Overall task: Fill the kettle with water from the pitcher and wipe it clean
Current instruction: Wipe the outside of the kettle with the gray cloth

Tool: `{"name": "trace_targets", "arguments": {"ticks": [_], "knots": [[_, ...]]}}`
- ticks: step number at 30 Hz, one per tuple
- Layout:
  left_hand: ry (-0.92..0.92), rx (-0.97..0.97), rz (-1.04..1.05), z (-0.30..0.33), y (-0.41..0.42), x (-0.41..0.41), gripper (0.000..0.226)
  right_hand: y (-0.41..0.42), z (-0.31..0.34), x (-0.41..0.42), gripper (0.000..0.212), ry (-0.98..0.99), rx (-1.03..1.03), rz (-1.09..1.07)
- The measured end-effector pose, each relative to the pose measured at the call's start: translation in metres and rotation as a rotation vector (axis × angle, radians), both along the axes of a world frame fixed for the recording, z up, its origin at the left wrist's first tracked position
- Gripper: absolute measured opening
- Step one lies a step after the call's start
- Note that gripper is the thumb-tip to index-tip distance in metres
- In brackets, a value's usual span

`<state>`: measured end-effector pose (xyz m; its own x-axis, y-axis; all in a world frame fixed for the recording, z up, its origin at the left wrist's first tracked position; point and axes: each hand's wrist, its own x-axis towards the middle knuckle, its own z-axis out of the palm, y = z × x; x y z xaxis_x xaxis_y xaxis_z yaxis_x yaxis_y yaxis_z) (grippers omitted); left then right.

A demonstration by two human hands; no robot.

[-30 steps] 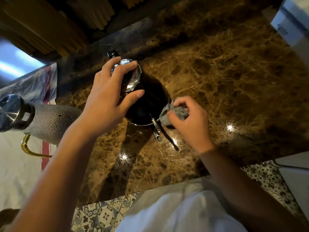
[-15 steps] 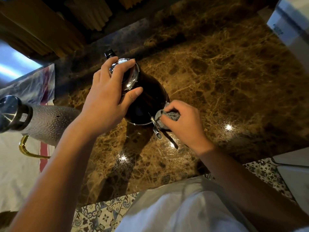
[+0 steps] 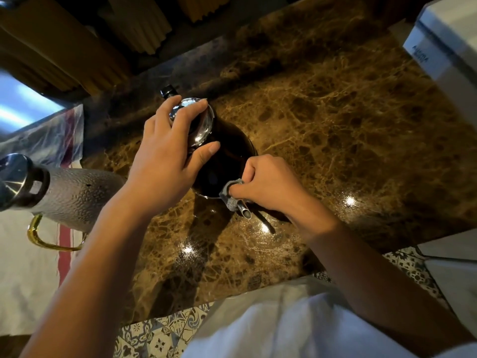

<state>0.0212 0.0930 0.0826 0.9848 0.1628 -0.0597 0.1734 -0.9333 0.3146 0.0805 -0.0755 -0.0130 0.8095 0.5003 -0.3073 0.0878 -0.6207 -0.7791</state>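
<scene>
I see the dark kettle (image 3: 227, 156) standing upright on the brown marble tabletop (image 3: 348, 130), a little left of the middle of my view. Its long axis runs from about 11 o'clock to 5 o'clock: the black handle end (image 3: 168, 91) pokes out at 11 o'clock, and the thin spout (image 3: 244, 211) points toward 5 o'clock, toward me, with its open tip just clear of the body.

My left hand (image 3: 165, 161) sits on top of the kettle, fingers spread and curled over the shiny steel lid (image 3: 200, 125), thumb reaching out to the 3 o'clock side against the dark shoulder; this grip is closed on the lid from above. My right hand (image 3: 268, 184) is at the kettle's 5 o'clock edge, its grip bunched tight round a small grey cloth (image 3: 231, 195), which is pressed against the base of the spout where it meets the body. The kettle body lies between the two hands, touching both.

At 9 o'clock from the kettle, well apart from it, the textured pitcher (image 3: 77, 195) stands on a white cloth with a red stripe (image 3: 64, 236), its steel cap (image 3: 14, 174) toward the left edge and its gold handle (image 3: 41, 236) toward 7 o'clock. A white box (image 3: 444, 34) sits at 2 o'clock, in the far corner.
</scene>
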Motion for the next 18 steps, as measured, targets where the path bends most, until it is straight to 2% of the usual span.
{"name": "trace_targets", "arguments": {"ticks": [3, 7, 12, 14, 18], "knots": [[0.001, -0.015, 0.004, 0.0, 0.001, -0.001, 0.069, -0.008, -0.013, 0.008, 0.018, 0.145, 0.131, -0.059], [0.005, 0.002, -0.004, 0.001, 0.002, 0.0, 0.071, -0.028, -0.034, 0.012, 0.016, 0.261, 0.301, -0.249], [-0.055, 0.166, 0.056, 0.0, -0.002, -0.002, 0.077, -0.029, -0.034, 0.017, 0.009, 0.366, 0.655, -0.515], [-0.094, 0.232, 0.098, -0.001, -0.006, -0.003, 0.079, -0.025, -0.039, 0.019, 0.016, 0.318, 0.648, -0.522], [-0.133, 0.281, 0.151, -0.002, -0.007, 0.0, 0.08, -0.016, -0.054, 0.006, 0.02, 0.051, 0.446, -0.43]]}}
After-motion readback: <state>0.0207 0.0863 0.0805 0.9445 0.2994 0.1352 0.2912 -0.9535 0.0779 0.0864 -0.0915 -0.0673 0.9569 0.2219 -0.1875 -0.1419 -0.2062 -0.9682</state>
